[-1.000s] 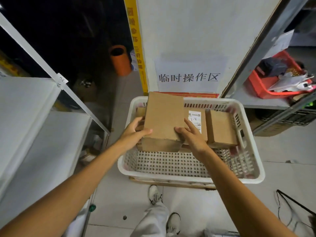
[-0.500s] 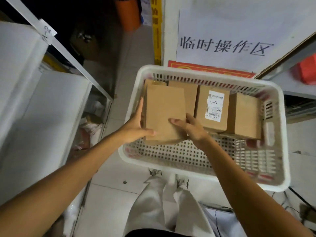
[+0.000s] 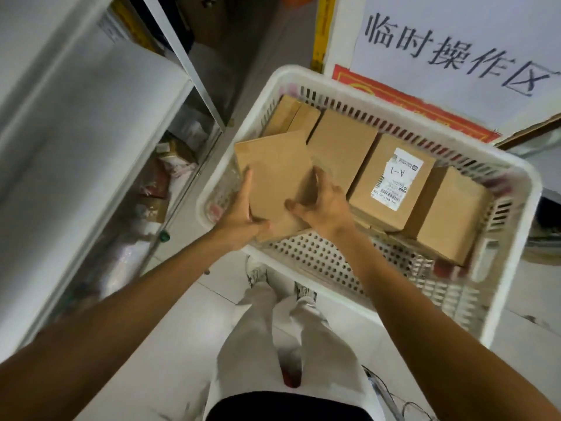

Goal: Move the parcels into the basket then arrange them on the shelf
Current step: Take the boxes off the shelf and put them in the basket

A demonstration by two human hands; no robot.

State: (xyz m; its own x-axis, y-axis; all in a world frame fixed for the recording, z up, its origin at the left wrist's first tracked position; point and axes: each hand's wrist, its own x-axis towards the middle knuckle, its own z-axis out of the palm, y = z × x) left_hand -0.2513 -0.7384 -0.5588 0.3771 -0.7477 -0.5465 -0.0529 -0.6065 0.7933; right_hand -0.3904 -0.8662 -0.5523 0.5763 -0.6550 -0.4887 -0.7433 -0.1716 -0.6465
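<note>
A plain brown cardboard parcel (image 3: 277, 174) is tilted over the left end of the white perforated basket (image 3: 394, 294). My left hand (image 3: 243, 217) grips its left edge and near corner. My right hand (image 3: 323, 205) holds its right edge, thumb on the top face. Inside the basket several more brown parcels stand side by side, one with a white label reading A-1 (image 3: 397, 180) and a plain one (image 3: 452, 214) at the right end. The bottom of the held parcel is hidden.
A white metal shelf (image 3: 76, 123) with a slanted upright stands on the left, bagged goods on its lower level. Behind the basket a white wall carries a paper sign (image 3: 449, 47). My legs in pale trousers and the tiled floor are below.
The camera has dropped and closed in on the basket. The held parcel has turned anticlockwise and shifted left toward the basket's left wall, both hands still on it.
</note>
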